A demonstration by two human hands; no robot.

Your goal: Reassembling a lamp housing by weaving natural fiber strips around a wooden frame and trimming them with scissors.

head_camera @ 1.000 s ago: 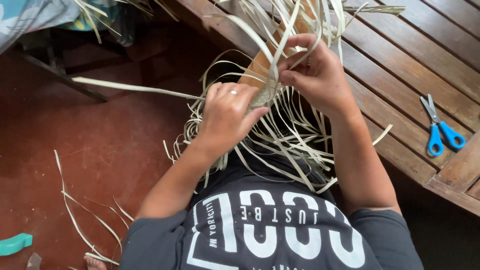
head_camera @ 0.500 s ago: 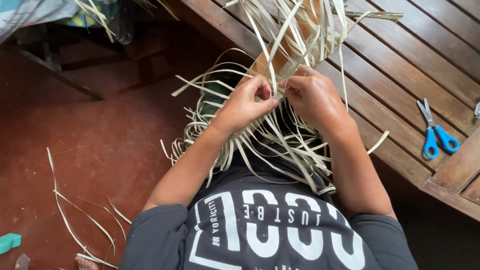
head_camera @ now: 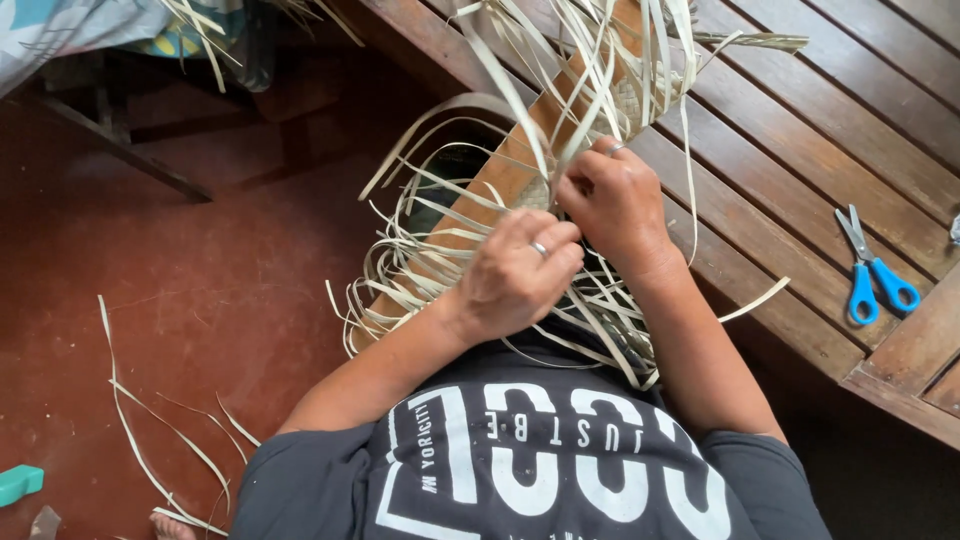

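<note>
A half-woven piece of pale dried leaf strips (head_camera: 600, 105) lies over the edge of a brown slatted wooden platform (head_camera: 780, 150), with many loose strip ends fanning up and down. My left hand (head_camera: 520, 275), a ring on one finger, is closed over strips at the near side of the weave. Just beyond it, my right hand (head_camera: 615, 200), also ringed, pinches strips at the woven edge. Both hands nearly touch. I wear a dark printed shirt (head_camera: 540, 460).
Blue-handled scissors (head_camera: 872, 270) lie on the platform at the right. Loose leaf strips (head_camera: 150, 430) are scattered on the red-brown floor at the left. A teal object (head_camera: 20, 483) sits at the lower left edge. Patterned cloth (head_camera: 70, 25) shows at the top left.
My left hand has slid back toward me and closed lower on the strips. My right hand has stayed at the woven edge. A long strip that stuck out to the left is gone from there.
</note>
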